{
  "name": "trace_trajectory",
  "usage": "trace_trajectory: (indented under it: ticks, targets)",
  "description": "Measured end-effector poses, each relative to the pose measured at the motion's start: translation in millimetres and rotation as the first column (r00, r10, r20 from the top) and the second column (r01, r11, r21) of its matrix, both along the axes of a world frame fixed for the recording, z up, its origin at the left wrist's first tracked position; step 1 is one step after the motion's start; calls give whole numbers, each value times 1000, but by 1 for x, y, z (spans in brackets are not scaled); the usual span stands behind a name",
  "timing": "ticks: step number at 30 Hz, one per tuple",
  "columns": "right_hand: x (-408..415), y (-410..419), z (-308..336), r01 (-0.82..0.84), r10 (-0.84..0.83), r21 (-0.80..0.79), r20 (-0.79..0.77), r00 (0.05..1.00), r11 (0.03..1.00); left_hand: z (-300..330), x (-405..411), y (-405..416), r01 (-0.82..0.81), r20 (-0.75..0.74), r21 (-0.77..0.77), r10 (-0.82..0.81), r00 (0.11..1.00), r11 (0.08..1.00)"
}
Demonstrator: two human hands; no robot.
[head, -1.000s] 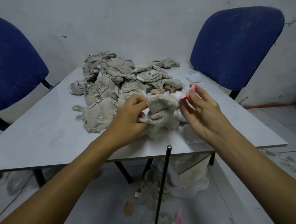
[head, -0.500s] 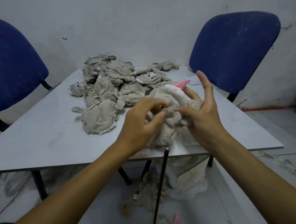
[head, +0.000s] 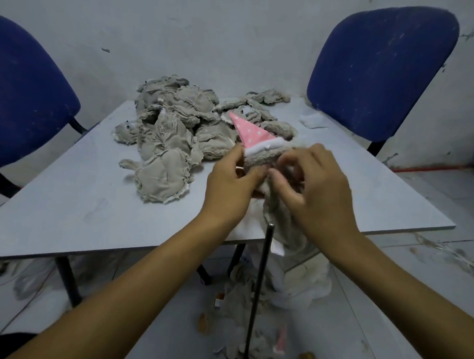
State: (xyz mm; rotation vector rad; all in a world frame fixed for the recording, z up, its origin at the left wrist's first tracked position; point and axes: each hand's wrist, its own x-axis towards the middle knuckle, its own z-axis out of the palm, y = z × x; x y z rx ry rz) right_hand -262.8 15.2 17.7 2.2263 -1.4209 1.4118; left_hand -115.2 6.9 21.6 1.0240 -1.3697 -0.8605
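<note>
A beige plush toy skin (head: pixel 259 158) with a pink white-dotted pointed hat (head: pixel 251 133) is held above the near edge of the grey table (head: pixel 70 210). My left hand (head: pixel 229 187) pinches its left side just under the hat's white trim. My right hand (head: pixel 315 189) grips the fuzzy body from the right, fingers curled into the fabric. The toy's limp lower part (head: pixel 283 226) hangs down past the table edge, over the top of a thin black upright rod (head: pixel 260 278).
A pile of several unstuffed beige toy skins (head: pixel 178 128) lies on the table's far half. Blue chairs stand at the left (head: pixel 22 94) and far right (head: pixel 381 69). More fabric and white stuffing (head: pixel 293 282) lie on the floor under the table.
The toy has been turned so that its pink hat points up and to the left. Both hands have shifted their hold, with the body now drooping over the rod.
</note>
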Motion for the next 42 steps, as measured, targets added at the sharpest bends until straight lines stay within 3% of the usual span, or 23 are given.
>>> trace_trajectory:
  ticks: [2,5,10,14,18,23,27,31,35,37,38,40,42]
  targets:
    - [-1,0,-4,44,-45,165,1,999,985,-3,0,2,78,-139,76,-67,988,994]
    - [-3,2,-4,28,-32,250,12,999,968,-8,6,5,187,-266,153,-141,953,970]
    - [-7,6,-3,-81,60,327,72,996,942,-15,20,12,292,-317,186,-224,922,938]
    - [-6,12,-8,-291,192,391,272,943,873,-15,30,15,276,-325,198,-203,924,940]
    - [-12,12,-12,-326,250,502,214,944,801,-15,29,20,368,-352,212,-280,893,905]
    - [-11,13,-16,-210,148,367,190,971,906,-19,25,25,363,-335,254,-270,903,897]
    - [-11,16,-3,-243,201,166,232,952,956,-15,24,24,337,-344,153,-270,899,929]
    - [-13,29,16,-338,346,-90,95,934,937,-17,28,26,417,-231,51,-396,889,907]
    - [-8,41,13,-402,386,-183,-121,915,897,-22,30,36,468,-205,121,-440,874,875]
    - [-6,46,6,-430,397,-152,-206,894,890,-31,40,35,337,62,159,-350,935,928]
    - [-5,48,2,-443,406,-132,-238,883,887,-32,45,35,313,176,198,-347,921,929]
    - [-5,50,-7,-444,402,-101,-282,871,890,-24,54,36,395,288,244,-455,843,886]
    - [-5,51,-14,-421,369,-109,-317,873,901,-8,55,35,430,369,171,-463,806,886]
